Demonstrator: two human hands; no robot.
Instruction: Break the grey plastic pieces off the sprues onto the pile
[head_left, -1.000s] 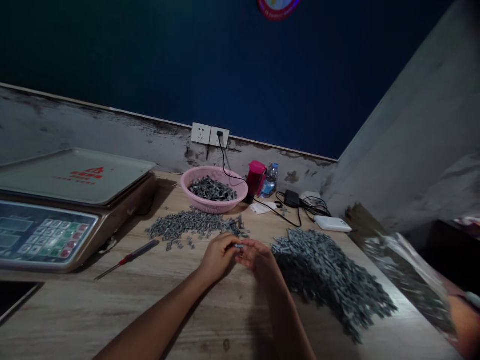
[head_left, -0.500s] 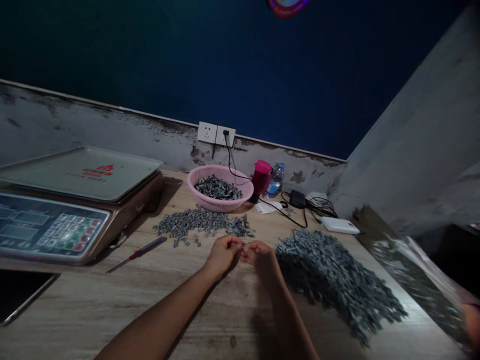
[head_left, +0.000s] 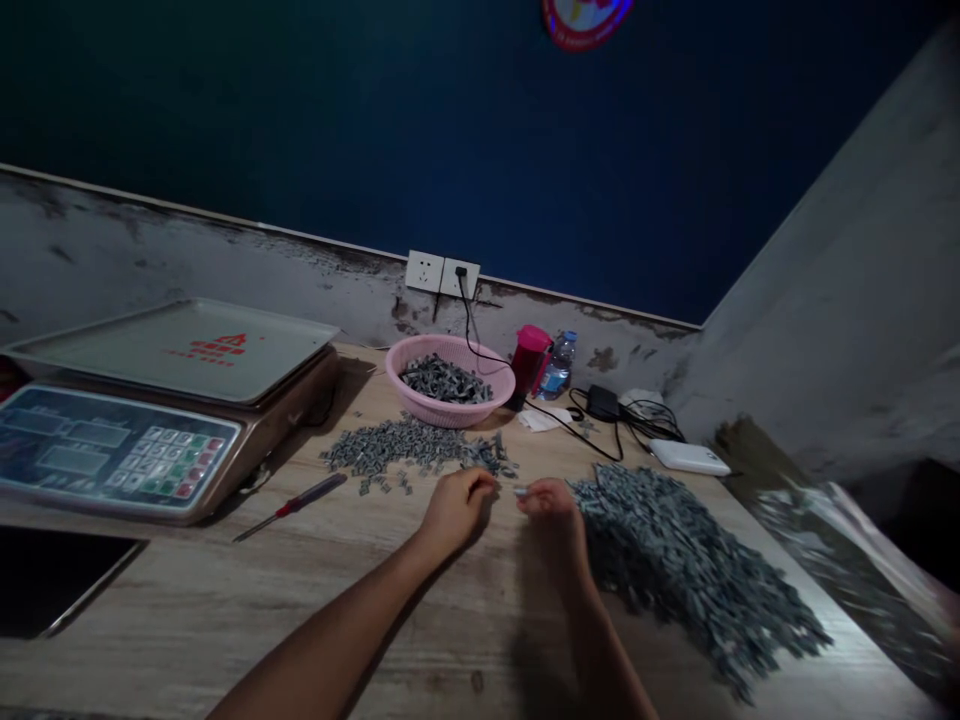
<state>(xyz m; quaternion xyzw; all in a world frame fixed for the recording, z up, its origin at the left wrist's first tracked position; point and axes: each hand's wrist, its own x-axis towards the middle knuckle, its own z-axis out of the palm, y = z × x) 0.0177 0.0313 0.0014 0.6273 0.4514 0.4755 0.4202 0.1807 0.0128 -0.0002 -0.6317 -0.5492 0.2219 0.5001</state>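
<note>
Right hand point(head_left: 551, 508): fingertips pinched on a small grey metal piece point(head_left: 520, 491), beside the large pile point(head_left: 675, 570). Left hand point(head_left: 456, 512): curled, grip hidden, near the smaller pile point(head_left: 409, 446).

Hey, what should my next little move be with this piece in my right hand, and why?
Probably lay the small metal piece on the large pile of grey metal clips: your right hand seems to pinch it right beside that pile, while your left hand sits closer to the smaller spread of clips near the pink plastic basket.
</note>
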